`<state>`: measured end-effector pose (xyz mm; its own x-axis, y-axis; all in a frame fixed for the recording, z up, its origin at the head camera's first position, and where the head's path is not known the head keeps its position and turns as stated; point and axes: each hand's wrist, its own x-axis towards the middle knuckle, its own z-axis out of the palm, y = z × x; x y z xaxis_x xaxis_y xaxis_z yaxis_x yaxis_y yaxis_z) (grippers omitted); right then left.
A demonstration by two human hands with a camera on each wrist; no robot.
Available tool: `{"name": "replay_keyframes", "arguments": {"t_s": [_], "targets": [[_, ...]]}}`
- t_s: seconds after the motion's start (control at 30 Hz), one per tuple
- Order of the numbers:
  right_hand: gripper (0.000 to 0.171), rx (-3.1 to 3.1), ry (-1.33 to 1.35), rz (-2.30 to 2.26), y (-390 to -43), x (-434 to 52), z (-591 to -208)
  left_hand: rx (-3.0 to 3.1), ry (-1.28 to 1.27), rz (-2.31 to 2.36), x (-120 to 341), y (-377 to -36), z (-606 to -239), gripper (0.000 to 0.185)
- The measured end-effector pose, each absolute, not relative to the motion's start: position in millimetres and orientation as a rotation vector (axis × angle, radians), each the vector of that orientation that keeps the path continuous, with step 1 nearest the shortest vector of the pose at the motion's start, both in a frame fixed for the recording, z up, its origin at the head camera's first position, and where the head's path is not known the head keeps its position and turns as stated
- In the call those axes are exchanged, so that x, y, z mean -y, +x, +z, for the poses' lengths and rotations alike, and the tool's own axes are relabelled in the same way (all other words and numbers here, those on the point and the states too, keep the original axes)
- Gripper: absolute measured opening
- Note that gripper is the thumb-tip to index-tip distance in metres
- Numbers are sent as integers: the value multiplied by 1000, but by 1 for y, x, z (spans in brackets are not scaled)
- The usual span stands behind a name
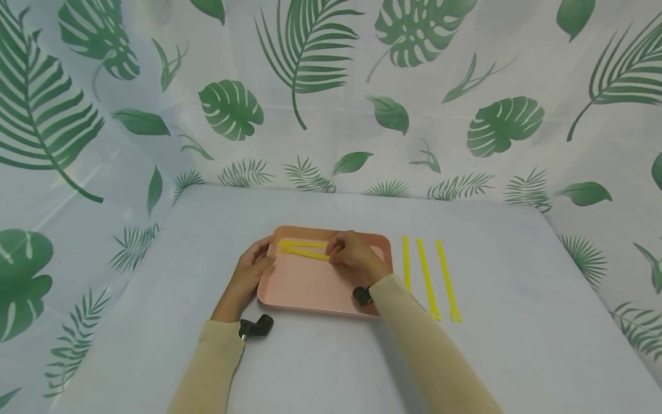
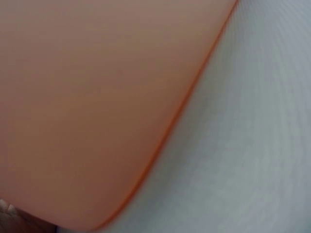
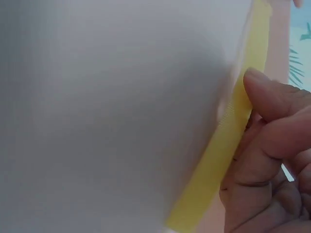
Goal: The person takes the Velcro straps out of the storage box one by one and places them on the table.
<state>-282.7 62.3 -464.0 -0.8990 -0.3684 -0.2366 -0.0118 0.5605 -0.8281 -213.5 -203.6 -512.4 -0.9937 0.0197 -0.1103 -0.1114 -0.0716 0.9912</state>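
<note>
A pink tray [image 1: 305, 284] lies on the table in the head view. My left hand [image 1: 247, 276] grips its left rim, thumb on the inner side. Over the tray's right half, my right hand [image 1: 354, 254] pinches a yellow hook-and-loop cable tie [image 3: 214, 150] between thumb and fingers. That tie's slotted head points left, near the tray's left wall. Just behind it, a second yellow cable tie [image 1: 305, 245] lies along the far side of the tray, its right end overlapped by my right hand. In the left wrist view the tray's pink surface [image 2: 97, 97] fills most of the picture.
Right of the tray, three more yellow ties [image 1: 405, 259] lie lengthwise on the white table [image 1: 320, 362], the nearest partly behind my right sleeve [image 1: 419, 339]. A leaf-patterned cloth [image 1: 331, 126] hangs at the back and sides. Each wrist carries a small black camera [image 1: 257, 326].
</note>
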Motion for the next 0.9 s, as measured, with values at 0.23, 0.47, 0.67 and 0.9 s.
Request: {"name": "replay_keyframes", "arguments": {"t_s": [0.23,0.47,0.67,0.9], "targets": [[21,-2357,-388,-1301,-276,-74,-447,-2063,-105,2241,203,-213,-511,60],[20,-2409,-449,-1319,-271,-82,-429,-2061,-123,2231,202,-212,-511,60],[13,-2465,-503,-1380,-269,-85,-419,-2064,-108,2241,201,-212,-511,59],[14,-2448,-495,-1516,-265,-89,-413,-2069,-114,2239,201,-212,-511,59]]}}
